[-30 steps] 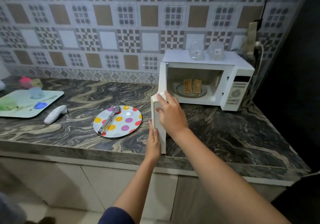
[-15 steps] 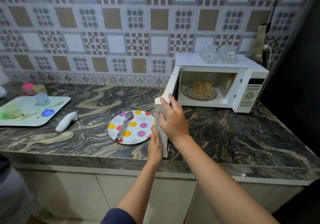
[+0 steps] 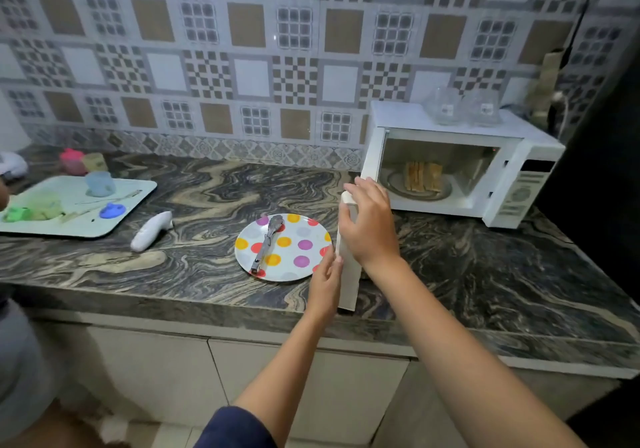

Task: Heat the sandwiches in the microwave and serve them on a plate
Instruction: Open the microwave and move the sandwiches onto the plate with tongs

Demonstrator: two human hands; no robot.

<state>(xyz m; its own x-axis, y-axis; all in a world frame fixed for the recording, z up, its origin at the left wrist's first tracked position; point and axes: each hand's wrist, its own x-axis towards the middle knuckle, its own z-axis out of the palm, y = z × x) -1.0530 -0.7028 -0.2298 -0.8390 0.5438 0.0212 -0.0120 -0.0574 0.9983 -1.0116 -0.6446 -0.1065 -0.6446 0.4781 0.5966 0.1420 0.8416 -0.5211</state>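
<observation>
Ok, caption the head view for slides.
Left hand and right hand on open microwave door; sandwiches inside, tongs on plate.

Open door (image 3: 350, 286) beside plate (image 3: 277, 276), microwave (image 3: 408, 115) mouth unblocked

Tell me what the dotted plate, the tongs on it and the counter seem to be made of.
Plate: glossy, printed dots; glazed ceramic or melamine, cannot tell. Tongs: metal, probably steel, silvery sheen. Counter: polished stone, perhaps marble, with swirling veins.
</observation>
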